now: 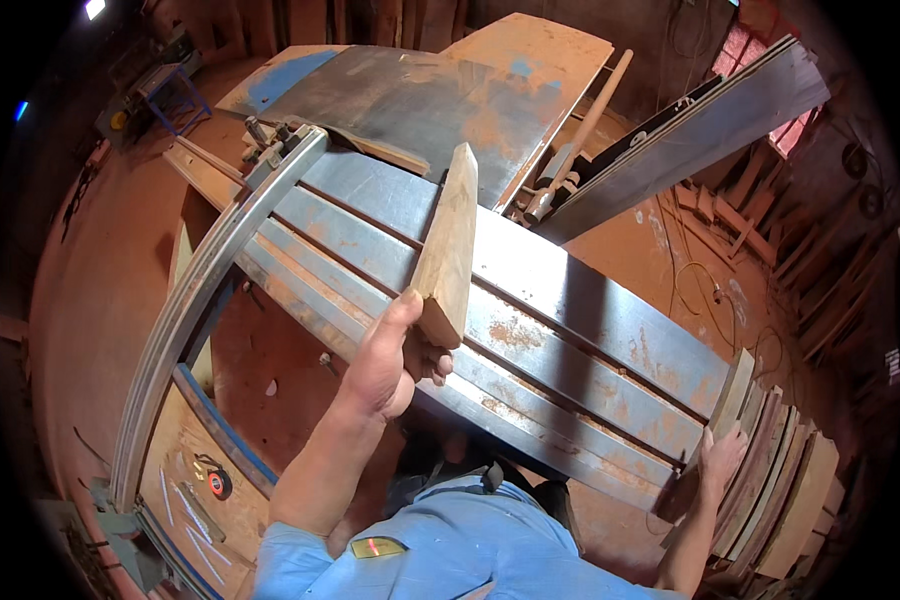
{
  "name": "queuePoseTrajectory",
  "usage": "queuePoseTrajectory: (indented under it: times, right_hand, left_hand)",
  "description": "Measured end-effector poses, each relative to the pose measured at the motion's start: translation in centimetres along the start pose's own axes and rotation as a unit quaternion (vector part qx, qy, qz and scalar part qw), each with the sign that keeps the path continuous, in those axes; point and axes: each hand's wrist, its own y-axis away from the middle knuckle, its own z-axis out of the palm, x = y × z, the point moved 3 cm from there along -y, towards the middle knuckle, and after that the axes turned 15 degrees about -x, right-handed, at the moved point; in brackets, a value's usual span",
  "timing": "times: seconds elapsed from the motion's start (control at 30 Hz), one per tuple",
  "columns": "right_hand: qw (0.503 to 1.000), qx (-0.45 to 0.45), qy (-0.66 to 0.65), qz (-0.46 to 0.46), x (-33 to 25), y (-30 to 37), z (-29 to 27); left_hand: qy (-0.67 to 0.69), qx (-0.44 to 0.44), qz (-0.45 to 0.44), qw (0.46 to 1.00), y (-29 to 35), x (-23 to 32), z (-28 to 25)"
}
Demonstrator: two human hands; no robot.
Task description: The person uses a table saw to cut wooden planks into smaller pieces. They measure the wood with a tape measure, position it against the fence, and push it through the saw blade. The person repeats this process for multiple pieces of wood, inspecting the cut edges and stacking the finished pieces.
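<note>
While my left hand (382, 365) is closed on the near end of a tapered wooden piece (448, 240), thumb along its left side and fingertips curled below the end, the rest of it reaches away from me, beyond the fingers, over the slotted metal table (530, 240); whether it touches the surface, cannot tell. Narrow tip points toward the far edge. Well apart, at the table's right end, my right hand (722, 458) lies against the nearest board (734, 390) of an upright row (805, 490), fingers bent; whether they grip it, cannot tell.
</note>
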Motion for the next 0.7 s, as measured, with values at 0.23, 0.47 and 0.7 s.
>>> queuePoseTrajectory:
  times: [0.23, 0.47, 0.7]
  right_hand:
    - [0.937, 0.098, -0.143, -0.304, -7.3, -0.1, -0.9]
    - [0.849, -0.093, -0.287, -0.434, -20.3, 6.5, -0.2]
    - [0.741, -0.196, -0.368, -0.526, -29.4, 11.8, -0.4]
  left_hand:
    - [0.082, -0.039, 0.028, 0.996, 0.7, 1.5, 2.0]
    - [0.213, -0.045, 0.03, 0.976, 0.9, 3.0, 2.8]
    - [0.253, -0.114, 0.072, 0.958, 0.4, 4.5, 2.9]
